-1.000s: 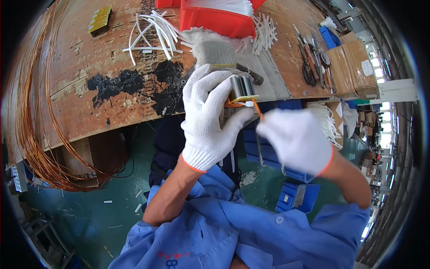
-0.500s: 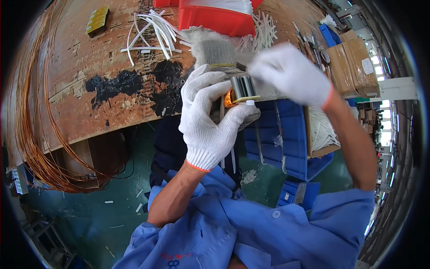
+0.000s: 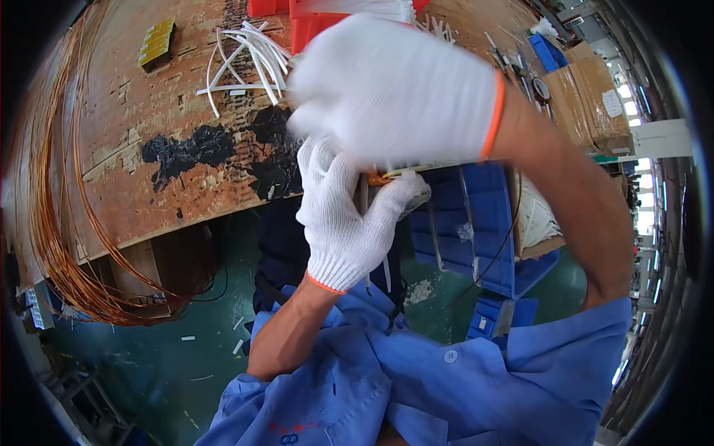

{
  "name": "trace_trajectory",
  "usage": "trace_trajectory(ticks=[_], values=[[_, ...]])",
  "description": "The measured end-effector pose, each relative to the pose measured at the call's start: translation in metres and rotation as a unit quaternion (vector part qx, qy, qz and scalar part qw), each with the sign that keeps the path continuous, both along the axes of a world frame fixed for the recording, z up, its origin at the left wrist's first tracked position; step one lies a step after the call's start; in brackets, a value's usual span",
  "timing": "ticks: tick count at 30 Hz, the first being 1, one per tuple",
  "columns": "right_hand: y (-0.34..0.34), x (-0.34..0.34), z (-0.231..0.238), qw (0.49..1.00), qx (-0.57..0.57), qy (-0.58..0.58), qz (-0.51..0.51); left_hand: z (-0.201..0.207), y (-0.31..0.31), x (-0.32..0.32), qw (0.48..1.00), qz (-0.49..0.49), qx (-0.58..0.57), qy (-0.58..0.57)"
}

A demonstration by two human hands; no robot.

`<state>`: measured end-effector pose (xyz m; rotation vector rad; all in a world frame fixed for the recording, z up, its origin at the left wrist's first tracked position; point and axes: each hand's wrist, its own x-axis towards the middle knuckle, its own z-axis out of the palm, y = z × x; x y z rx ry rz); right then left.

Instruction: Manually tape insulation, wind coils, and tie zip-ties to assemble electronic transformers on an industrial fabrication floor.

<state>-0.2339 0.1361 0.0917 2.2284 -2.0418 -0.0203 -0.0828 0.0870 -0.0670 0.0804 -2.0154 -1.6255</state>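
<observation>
My left hand point(image 3: 338, 215), in a white knit glove with an orange cuff, is closed around a copper wire coil point(image 3: 378, 180) at the bench edge. Only a strip of orange winding and a pale yellowish edge show between its thumb and fingers. Passing over the top of the coil is my right hand point(image 3: 401, 93), gloved the same way and smeared by motion. Its fingertips are blurred, so what they hold cannot be made out. A thin dark wire point(image 3: 500, 256) hangs in a curve below my right forearm.
White sleeving pieces point(image 3: 249, 63) lie beside red bins point(image 3: 309, 30) on the worn wooden bench point(image 3: 111, 178). A big loop of copper wire point(image 3: 44, 215) hangs over its left edge. Blue crates point(image 3: 476, 223) stand below right, near cardboard boxes point(image 3: 587, 97). A yellow block point(image 3: 157, 43) sits far left.
My right hand has swept left and toward me, from right of the coil to above it, now covering its dark cylinders. The left hand keeps its grip. A thin wire now shows at right.
</observation>
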Motion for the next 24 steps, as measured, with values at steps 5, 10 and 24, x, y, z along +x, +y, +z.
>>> trace_trajectory(ticks=[5, 10, 24], values=[[0.084, -0.007, -0.014, 0.862, 0.051, -0.365, -0.348, 0.004, -0.013, -0.008, 0.992, 0.056, -0.059, 0.097], [0.123, 0.123, -0.012, 0.960, -0.027, -0.091, -0.262, 0.008, -0.017, -0.013, 0.972, 0.062, -0.170, 0.149], [-0.003, -0.031, -0.010, 0.990, -0.083, 0.053, 0.103, 0.023, -0.014, -0.004, 0.995, 0.045, -0.077, 0.034]])
